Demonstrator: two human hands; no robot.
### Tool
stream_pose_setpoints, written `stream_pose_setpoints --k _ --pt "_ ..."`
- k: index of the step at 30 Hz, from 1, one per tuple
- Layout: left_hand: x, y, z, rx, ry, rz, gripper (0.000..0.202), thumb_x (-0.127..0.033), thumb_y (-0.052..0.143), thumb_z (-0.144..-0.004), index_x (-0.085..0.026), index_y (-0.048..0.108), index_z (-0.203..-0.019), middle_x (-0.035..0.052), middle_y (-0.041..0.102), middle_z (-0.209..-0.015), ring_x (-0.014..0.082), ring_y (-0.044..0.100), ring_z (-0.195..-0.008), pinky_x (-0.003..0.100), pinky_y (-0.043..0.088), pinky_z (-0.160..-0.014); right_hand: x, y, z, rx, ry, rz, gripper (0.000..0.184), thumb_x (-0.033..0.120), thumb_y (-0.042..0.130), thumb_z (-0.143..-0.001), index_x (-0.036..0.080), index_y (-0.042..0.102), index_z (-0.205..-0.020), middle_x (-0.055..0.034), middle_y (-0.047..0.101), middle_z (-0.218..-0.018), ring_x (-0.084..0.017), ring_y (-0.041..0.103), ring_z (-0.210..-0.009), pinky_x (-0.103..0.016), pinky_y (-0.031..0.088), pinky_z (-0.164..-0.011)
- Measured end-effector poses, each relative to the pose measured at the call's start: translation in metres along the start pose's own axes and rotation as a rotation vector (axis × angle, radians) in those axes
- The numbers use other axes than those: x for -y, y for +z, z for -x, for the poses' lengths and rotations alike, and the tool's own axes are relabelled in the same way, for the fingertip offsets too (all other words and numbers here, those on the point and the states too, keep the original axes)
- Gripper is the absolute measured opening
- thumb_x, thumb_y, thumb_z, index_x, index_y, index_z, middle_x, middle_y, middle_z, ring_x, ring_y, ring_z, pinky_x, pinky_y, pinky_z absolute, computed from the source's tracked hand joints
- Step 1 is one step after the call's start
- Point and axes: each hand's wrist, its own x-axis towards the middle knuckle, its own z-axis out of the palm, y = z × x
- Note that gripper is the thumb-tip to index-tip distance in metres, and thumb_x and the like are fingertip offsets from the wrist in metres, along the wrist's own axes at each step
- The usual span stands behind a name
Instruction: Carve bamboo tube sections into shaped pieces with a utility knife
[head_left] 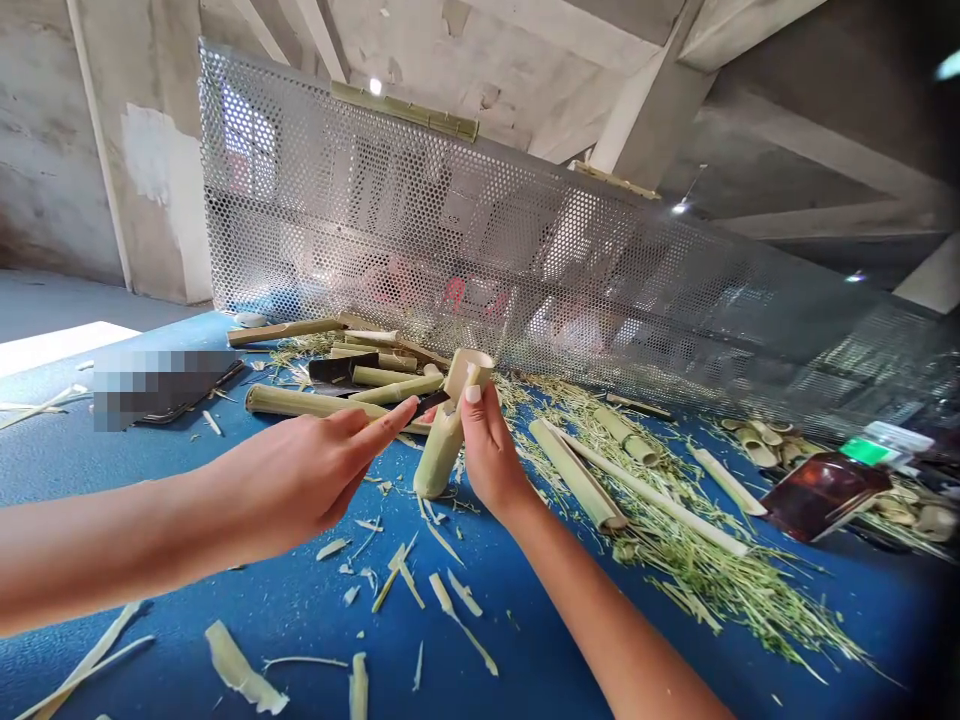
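A perforated metal screen [525, 235] borders the blue table [300, 610], with a dark-red bottle [817, 495] at the right.

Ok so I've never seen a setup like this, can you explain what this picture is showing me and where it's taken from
There's no machine here, just a person's two bare hands. The single picture comes from a camera worn on the head, looking forward and down. The left hand holds a tool with a dark blade against a bamboo piece, which the right hand grips near its top. On the blue table lie pale shavings, other bamboo lengths and green shreds. A bottle of dark red liquid is at the right, and a perforated metal screen stands behind.
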Motion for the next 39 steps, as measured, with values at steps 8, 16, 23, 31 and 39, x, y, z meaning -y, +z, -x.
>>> stream_pose_setpoints --k 8,16,23,31,39 --pt "0.005 -0.008 -0.007 0.091 0.075 0.012 0.057 -0.014 0.033 -0.086 -0.012 0.025 -0.143 0.0035 0.059 -0.073 0.0126 0.050 -0.051 0.025 0.034 -0.049 -0.001 0.000 -0.002 0.049 0.008 -0.052 0.038 0.059 0.032 -0.086 0.023 0.046 -0.092 -0.0005 0.061 -0.071 -0.014 0.057 -0.061 -0.029 0.046 -0.062" --pt "0.008 -0.004 -0.014 0.129 0.124 0.015 0.054 -0.014 0.032 -0.087 -0.006 0.027 -0.141 0.0058 0.057 -0.071 0.0126 0.045 -0.048 0.027 0.030 -0.048 -0.001 -0.001 -0.007 0.062 0.043 -0.038 0.041 0.060 0.031 -0.086 0.024 0.047 -0.097 -0.0014 0.060 -0.069 -0.016 0.057 -0.062 -0.030 0.045 -0.060" --pt "0.015 -0.007 -0.022 0.205 0.146 0.013 0.054 -0.014 0.038 -0.086 -0.006 0.033 -0.138 0.0056 0.058 -0.067 0.0126 0.046 -0.048 0.026 0.029 -0.046 -0.009 -0.009 -0.013 0.076 0.028 -0.049 0.040 0.059 0.038 -0.084 0.023 0.052 -0.094 -0.0038 0.057 -0.087 -0.018 0.055 -0.083 -0.033 0.044 -0.077" --pt "0.015 -0.009 -0.022 0.217 0.106 0.094 0.051 -0.016 0.036 -0.089 -0.010 0.032 -0.139 0.0056 0.061 -0.068 0.0125 0.049 -0.049 0.025 0.028 -0.045 -0.015 -0.009 -0.017 0.105 0.038 -0.097 0.041 0.059 0.039 -0.084 0.023 0.053 -0.100 -0.0042 0.058 -0.092 -0.019 0.055 -0.088 -0.034 0.044 -0.082" --pt "0.008 -0.009 -0.020 0.251 0.125 0.038 0.057 -0.011 0.039 -0.085 -0.003 0.027 -0.140 0.0068 0.060 -0.069 0.0119 0.048 -0.049 0.024 0.028 -0.046 -0.015 -0.006 -0.016 0.056 0.000 -0.011 0.040 0.058 0.037 -0.085 0.023 0.054 -0.094 -0.0030 0.056 -0.083 -0.019 0.054 -0.083 -0.033 0.041 -0.078"
